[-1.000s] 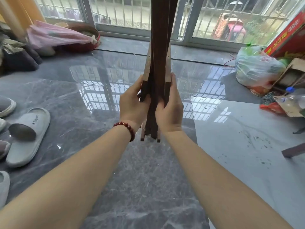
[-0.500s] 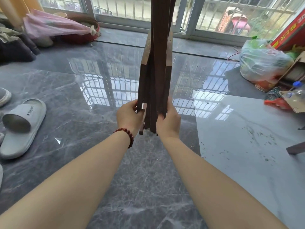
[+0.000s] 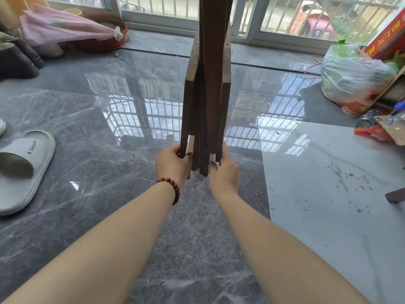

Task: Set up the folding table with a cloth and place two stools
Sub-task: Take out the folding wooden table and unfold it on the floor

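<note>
The folded table point(image 3: 211, 88), a bundle of dark brown wooden slats and legs, stands upright in the middle of the view, its top running out of frame. Its leg ends reach down to the glossy grey floor point(image 3: 109, 172). My left hand point(image 3: 173, 166), with a red bead bracelet on the wrist, grips the outer left leg near its lower end. My right hand point(image 3: 223, 172) grips the outer right leg at about the same height. No cloth or stool is clearly visible.
A grey slipper point(image 3: 22, 170) lies at the left. A pink bundle point(image 3: 63, 29) and a red round tin point(image 3: 109, 38) sit at the back left. A filled plastic bag point(image 3: 355, 77), a red box point(image 3: 388, 38) and litter crowd the right. A dark wooden piece point(image 3: 394, 196) pokes in at the right edge.
Both hands have slid down the folded table's legs to their lower ends. The legs have come lower toward the floor and spread slightly apart.
</note>
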`<state>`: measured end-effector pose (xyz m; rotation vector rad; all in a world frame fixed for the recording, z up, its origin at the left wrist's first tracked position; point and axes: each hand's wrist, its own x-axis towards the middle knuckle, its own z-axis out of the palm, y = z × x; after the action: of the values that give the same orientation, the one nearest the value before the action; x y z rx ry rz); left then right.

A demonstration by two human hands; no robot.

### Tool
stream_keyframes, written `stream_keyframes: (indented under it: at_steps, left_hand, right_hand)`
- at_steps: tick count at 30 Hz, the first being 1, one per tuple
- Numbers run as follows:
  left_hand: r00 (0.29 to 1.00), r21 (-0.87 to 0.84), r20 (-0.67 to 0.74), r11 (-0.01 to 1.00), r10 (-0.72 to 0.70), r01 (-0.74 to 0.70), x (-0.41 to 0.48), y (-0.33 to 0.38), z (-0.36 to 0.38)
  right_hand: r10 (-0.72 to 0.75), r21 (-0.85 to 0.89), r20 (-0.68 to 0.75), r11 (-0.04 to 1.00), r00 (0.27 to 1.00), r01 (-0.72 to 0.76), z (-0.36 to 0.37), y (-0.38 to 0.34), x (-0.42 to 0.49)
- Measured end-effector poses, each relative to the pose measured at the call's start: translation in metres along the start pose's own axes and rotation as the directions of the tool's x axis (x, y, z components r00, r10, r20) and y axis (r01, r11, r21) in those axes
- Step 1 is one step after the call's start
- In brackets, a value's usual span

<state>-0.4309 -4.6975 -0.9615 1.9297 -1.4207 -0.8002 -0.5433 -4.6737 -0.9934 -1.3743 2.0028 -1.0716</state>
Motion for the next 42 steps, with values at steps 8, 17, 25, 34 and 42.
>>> stream_keyframes:
  at_steps: [8,17,25,34,42]
  left_hand:
    - [0.994,-0.012,0.060,0.996,-0.086,0.087,0.005,-0.016,0.017]
    - [0.930,0.128,0.306,0.977,-0.204,0.173,0.007,-0.039,0.034]
    - [0.952,0.181,0.278,0.980,-0.131,0.082,0.014,-0.048,0.048]
    - [0.974,0.256,0.206,0.966,-0.099,0.044,0.021,-0.056,0.054]
    - [0.975,0.275,0.166,0.956,-0.148,0.098,0.016,-0.051,0.054]
  right_hand:
    - [0.014,0.035,0.001,0.999,1.000,-0.014,0.007,0.009,-0.001]
    - [0.000,-0.006,0.022,1.000,1.000,0.000,0.006,0.020,0.011]
    - [-0.003,0.005,0.011,1.000,1.000,0.003,0.011,0.028,0.013]
    - [-0.017,0.014,0.024,1.000,1.000,0.016,0.011,0.030,0.014]
    - [0.004,0.016,0.009,1.000,1.000,-0.004,0.014,0.030,0.010]
